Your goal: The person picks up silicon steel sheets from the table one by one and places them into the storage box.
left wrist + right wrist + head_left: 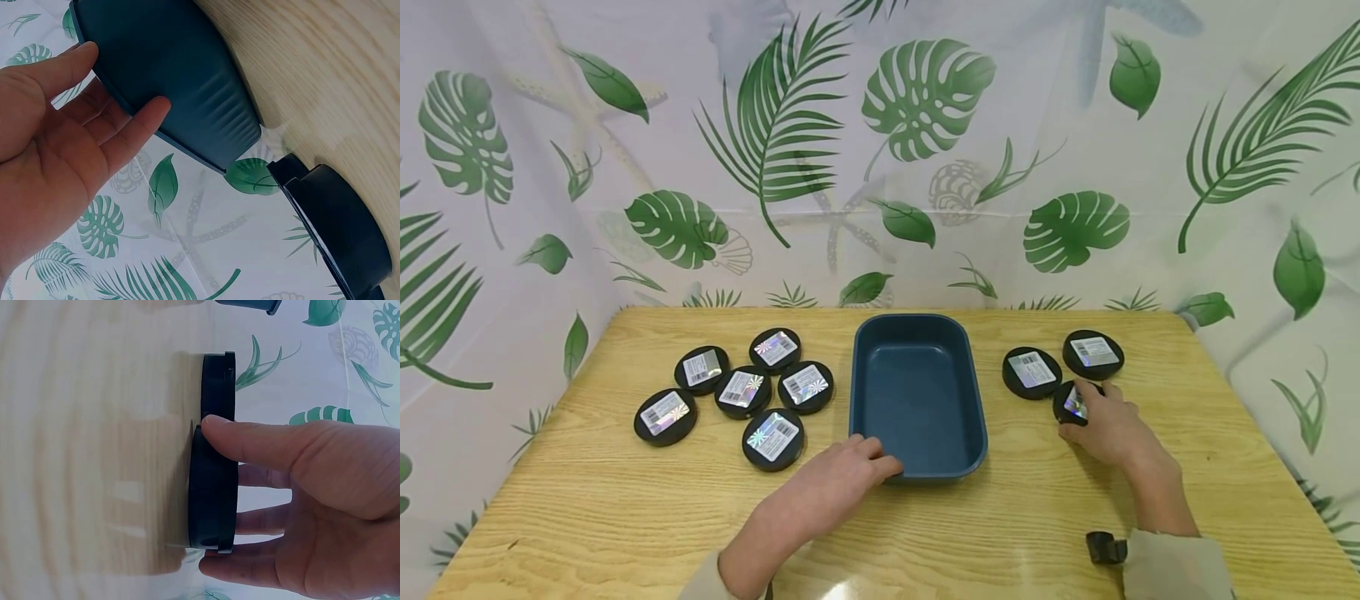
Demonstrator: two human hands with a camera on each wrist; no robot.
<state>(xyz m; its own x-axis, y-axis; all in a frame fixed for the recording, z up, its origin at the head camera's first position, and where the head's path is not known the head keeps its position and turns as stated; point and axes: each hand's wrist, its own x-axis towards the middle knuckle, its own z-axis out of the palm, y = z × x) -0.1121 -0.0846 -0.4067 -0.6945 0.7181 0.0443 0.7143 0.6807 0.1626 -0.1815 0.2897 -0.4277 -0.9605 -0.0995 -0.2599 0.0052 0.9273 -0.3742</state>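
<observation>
A deep blue rectangular plastic bin (917,392) stands mid-table, and my left hand (842,479) holds its rim at the near left corner. In the left wrist view the fingers of that hand (69,131) lie along the rim, against the bin's outer wall (162,75). On the right, my right hand (1112,425) grips a round black flat case (1072,403) with a shiny white label on top. Seen from the right wrist, thumb and fingers span the case's (212,487) sides, with its base close to the table. Two similar cases (1032,372) lie just beyond it.
Left of the bin, several more labelled black cases (743,390) lie in a loose cluster on the wooden table (625,517). A leaf-patterned cloth (850,167) hangs behind the table. A black strap piece (1105,548) sits at my right sleeve.
</observation>
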